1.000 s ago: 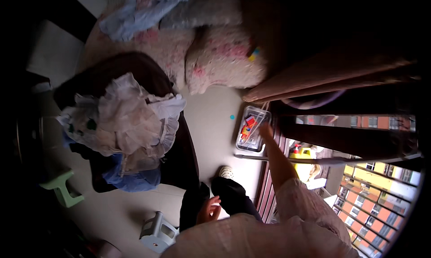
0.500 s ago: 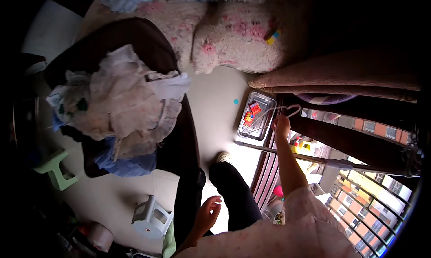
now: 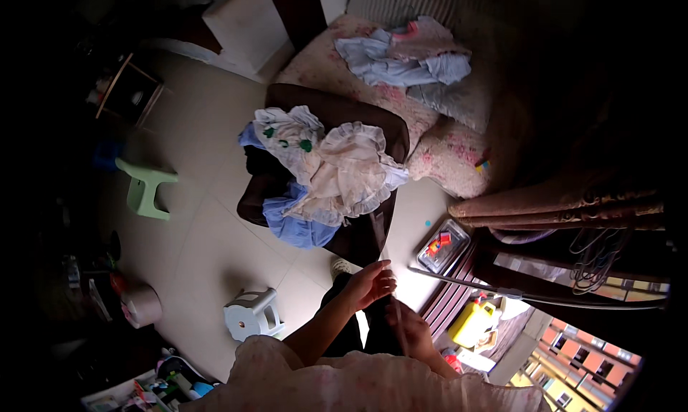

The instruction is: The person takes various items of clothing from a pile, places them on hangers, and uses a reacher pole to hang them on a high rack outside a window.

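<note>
In front of my body, both hands meet at a thin pale clothes hanger, seen nearly edge-on and blurred. My right hand is closed around it on the near side. The bent fingers of my left hand press against it a little farther up. Just beyond the hanger lies a heap of laundry on a dark brown seat: a cream frilled garment, a white garment with green patches and a blue cloth.
Right of my hands are a metal pole and a clear tray with red toy pieces. A grey-white stool and green stool stand left. Clothes lie on the flowered sofa. Wire hangers hang at the right.
My right hand has brought the hanger from the window side in to my front. My left hand has risen to meet it. The view has turned, so the laundry sits nearer the middle.
</note>
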A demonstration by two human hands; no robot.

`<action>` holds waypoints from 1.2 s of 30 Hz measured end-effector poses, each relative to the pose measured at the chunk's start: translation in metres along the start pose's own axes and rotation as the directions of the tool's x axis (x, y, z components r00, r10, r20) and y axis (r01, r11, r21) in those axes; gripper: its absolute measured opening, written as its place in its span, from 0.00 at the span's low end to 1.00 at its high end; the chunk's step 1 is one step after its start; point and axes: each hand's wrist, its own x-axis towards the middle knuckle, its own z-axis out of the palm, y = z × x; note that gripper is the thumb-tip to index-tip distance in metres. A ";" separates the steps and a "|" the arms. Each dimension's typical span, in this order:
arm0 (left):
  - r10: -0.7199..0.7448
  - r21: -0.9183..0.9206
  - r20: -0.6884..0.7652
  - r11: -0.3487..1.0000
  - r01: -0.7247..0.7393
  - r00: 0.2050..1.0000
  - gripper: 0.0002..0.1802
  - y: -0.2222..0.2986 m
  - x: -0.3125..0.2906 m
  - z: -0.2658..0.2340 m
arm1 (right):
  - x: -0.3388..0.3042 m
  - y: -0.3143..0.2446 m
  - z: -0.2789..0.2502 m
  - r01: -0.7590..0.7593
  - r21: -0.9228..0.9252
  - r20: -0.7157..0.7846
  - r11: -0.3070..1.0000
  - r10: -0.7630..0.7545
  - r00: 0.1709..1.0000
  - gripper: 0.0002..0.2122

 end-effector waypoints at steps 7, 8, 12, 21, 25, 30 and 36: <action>0.476 0.351 -0.383 0.868 -0.352 0.792 0.10 0.026 -0.032 0.005 | 0.043 -0.036 -0.007 -0.351 0.184 0.214 0.918 0.311 0.926 0.16; 0.768 0.696 -0.276 0.574 -0.431 0.578 0.09 0.028 -0.014 -0.022 | 0.056 -0.044 0.003 -0.341 0.295 0.260 0.892 0.268 0.928 0.19; 0.883 0.873 -0.172 0.342 -0.348 0.437 0.10 0.047 0.008 -0.047 | 0.109 -0.056 0.069 -0.281 0.148 0.335 0.948 0.219 0.916 0.29; 0.624 0.774 -0.038 0.512 -0.373 0.780 0.20 0.153 0.016 -0.145 | 0.201 0.006 0.117 -0.594 0.303 -0.174 0.745 0.657 0.734 0.13; 0.680 0.629 -0.323 0.674 -0.388 0.658 0.16 0.263 0.050 -0.251 | 0.197 0.023 0.104 -0.542 -0.043 -0.203 0.840 0.523 0.827 0.13; 0.795 0.742 -0.482 0.594 -0.310 0.369 0.33 0.430 0.043 -0.268 | 0.188 0.021 0.121 -0.723 -0.114 -0.173 0.681 0.703 0.689 0.11; 0.915 0.845 -0.336 0.398 -0.356 0.225 0.21 0.449 0.092 -0.176 | 0.166 0.026 0.129 -0.801 -0.037 -0.247 0.597 0.771 0.587 0.10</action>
